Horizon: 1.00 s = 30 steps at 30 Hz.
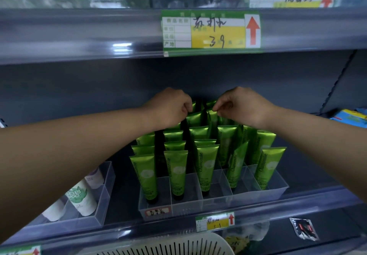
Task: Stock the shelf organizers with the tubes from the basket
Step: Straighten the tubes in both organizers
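Note:
Several green Chamomile tubes (176, 167) stand cap-down in rows inside a clear shelf organizer (218, 199) on the middle shelf. Both arms reach to the back rows. My left hand (170, 107) has its fingers curled and pinches the top edge of a green tube at the back (195, 117). My right hand (242, 105) pinches the crimped top of another back-row tube (212, 115). The white slotted basket (168, 244) shows at the bottom edge; its inside is hidden.
A second clear organizer (99, 195) at the left holds white tubes (81, 197). Price labels hang on the upper shelf rail (211, 31) and the lower shelf rail (215, 222). A small black sachet (303, 229) lies at lower right, blue packets (351, 117) at far right.

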### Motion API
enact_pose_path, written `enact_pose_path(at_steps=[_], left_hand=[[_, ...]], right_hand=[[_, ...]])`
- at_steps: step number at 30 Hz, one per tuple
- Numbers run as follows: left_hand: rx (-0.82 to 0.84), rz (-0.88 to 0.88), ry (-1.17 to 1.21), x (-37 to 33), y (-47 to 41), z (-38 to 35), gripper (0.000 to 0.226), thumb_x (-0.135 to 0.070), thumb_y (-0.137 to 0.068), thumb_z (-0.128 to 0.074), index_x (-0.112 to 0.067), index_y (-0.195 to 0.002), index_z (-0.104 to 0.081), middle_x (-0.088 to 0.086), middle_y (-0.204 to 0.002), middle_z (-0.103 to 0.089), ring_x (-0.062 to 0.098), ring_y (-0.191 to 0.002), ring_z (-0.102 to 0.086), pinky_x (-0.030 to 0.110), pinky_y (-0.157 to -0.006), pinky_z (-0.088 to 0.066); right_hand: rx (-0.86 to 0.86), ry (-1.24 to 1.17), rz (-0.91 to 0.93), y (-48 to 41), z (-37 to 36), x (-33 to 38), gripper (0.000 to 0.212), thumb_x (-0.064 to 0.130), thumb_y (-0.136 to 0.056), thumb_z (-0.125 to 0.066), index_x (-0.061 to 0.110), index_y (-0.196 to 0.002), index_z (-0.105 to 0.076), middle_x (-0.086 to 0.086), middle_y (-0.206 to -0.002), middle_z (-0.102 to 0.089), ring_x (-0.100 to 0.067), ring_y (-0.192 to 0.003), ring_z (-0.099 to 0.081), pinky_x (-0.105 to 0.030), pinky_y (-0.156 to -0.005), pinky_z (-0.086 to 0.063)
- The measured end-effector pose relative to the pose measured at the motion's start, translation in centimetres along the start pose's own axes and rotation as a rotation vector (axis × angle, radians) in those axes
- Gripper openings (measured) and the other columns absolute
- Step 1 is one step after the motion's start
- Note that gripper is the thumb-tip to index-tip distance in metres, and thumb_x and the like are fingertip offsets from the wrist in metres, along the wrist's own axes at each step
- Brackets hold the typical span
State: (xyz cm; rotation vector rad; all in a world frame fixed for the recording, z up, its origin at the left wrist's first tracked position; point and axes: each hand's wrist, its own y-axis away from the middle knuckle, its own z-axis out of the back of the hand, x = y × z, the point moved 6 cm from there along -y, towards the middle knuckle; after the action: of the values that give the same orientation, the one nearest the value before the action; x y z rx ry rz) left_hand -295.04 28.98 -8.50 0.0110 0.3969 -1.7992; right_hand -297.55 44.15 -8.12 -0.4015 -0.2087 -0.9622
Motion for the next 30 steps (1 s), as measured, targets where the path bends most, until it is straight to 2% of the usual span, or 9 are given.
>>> enact_pose_path(at_steps=[2,5,9,11,14,20,25,30], left_hand=[[-0.019,-0.002,0.006,0.1,-0.5,-0.1,0.025,-0.003,-0.084,-0.056,-0.012,-0.101,-0.072,0.004,-0.099,-0.072,0.019,-0.096,-0.065,0.027,-0.086,-0.050],[-0.011,0.007,0.016,0.4,-1.6,-0.6,0.023,-0.005,-0.082,-0.063,-0.011,-0.102,-0.070,0.006,-0.098,-0.072,0.020,-0.096,-0.066,0.030,-0.087,-0.051],[0.026,0.009,-0.008,0.2,-2.7,-1.6,0.028,-0.009,-0.078,-0.069,-0.010,-0.106,-0.069,0.006,-0.102,-0.071,0.020,-0.098,-0.065,0.030,-0.087,-0.050],[0.047,-0.003,-0.018,0.1,-3.0,-2.1,0.029,-0.009,-0.077,-0.071,-0.011,-0.106,-0.069,0.006,-0.103,-0.071,0.021,-0.099,-0.064,0.031,-0.087,-0.051],[0.075,-0.007,-0.031,0.1,-3.2,-2.7,0.028,-0.006,-0.078,-0.069,-0.011,-0.106,-0.070,0.007,-0.105,-0.070,0.021,-0.099,-0.064,0.031,-0.086,-0.051],[0.074,0.000,-0.042,0.6,-3.6,-3.0,0.026,0.000,-0.080,-0.062,-0.015,-0.099,-0.071,0.006,-0.100,-0.070,0.020,-0.093,-0.065,0.029,-0.081,-0.052],[0.052,-0.052,-0.100,0.4,-3.7,-2.7,0.022,-0.001,-0.079,-0.059,-0.016,-0.090,-0.070,0.005,-0.093,-0.070,0.022,-0.090,-0.065,0.029,-0.075,-0.051],[0.020,-0.068,-0.139,0.4,-3.9,-2.5,0.020,-0.006,-0.082,-0.056,-0.016,-0.091,-0.071,0.009,-0.094,-0.070,0.026,-0.092,-0.064,0.025,-0.068,-0.042]], right_hand=[[0.017,0.085,0.047,-0.7,-0.4,0.0,0.022,0.007,-0.085,-0.061,0.017,-0.100,-0.072,-0.001,-0.098,-0.069,-0.013,-0.090,-0.062,-0.013,-0.072,-0.039],[0.088,0.208,0.160,-1.6,-1.5,0.3,0.030,0.005,-0.085,-0.061,0.018,-0.111,-0.069,-0.003,-0.112,-0.065,-0.018,-0.103,-0.059,-0.014,-0.078,-0.033],[0.172,0.343,0.281,-2.2,-3.0,0.5,0.033,0.005,-0.084,-0.062,0.018,-0.113,-0.067,-0.003,-0.119,-0.060,-0.023,-0.110,-0.055,-0.026,-0.093,-0.041],[0.167,0.385,0.318,-2.4,-3.5,0.5,0.029,0.007,-0.083,-0.063,0.018,-0.109,-0.068,-0.003,-0.118,-0.060,-0.026,-0.109,-0.057,-0.036,-0.094,-0.045],[0.164,0.431,0.353,-2.6,-3.9,0.5,0.022,0.010,-0.083,-0.062,0.017,-0.103,-0.069,-0.003,-0.115,-0.061,-0.029,-0.106,-0.058,-0.040,-0.090,-0.047],[0.185,0.423,0.392,-2.6,-3.8,1.2,0.016,0.015,-0.087,-0.060,0.016,-0.101,-0.070,-0.001,-0.111,-0.064,-0.024,-0.105,-0.059,-0.039,-0.091,-0.045],[0.205,0.365,0.325,-3.1,-3.9,1.3,0.019,0.020,-0.089,-0.060,0.021,-0.106,-0.069,0.003,-0.112,-0.067,-0.018,-0.103,-0.060,-0.030,-0.089,-0.045],[0.200,0.251,0.226,-3.3,-3.8,1.4,0.019,0.019,-0.087,-0.064,0.019,-0.105,-0.071,0.002,-0.107,-0.070,-0.014,-0.098,-0.061,-0.022,-0.079,-0.042]])
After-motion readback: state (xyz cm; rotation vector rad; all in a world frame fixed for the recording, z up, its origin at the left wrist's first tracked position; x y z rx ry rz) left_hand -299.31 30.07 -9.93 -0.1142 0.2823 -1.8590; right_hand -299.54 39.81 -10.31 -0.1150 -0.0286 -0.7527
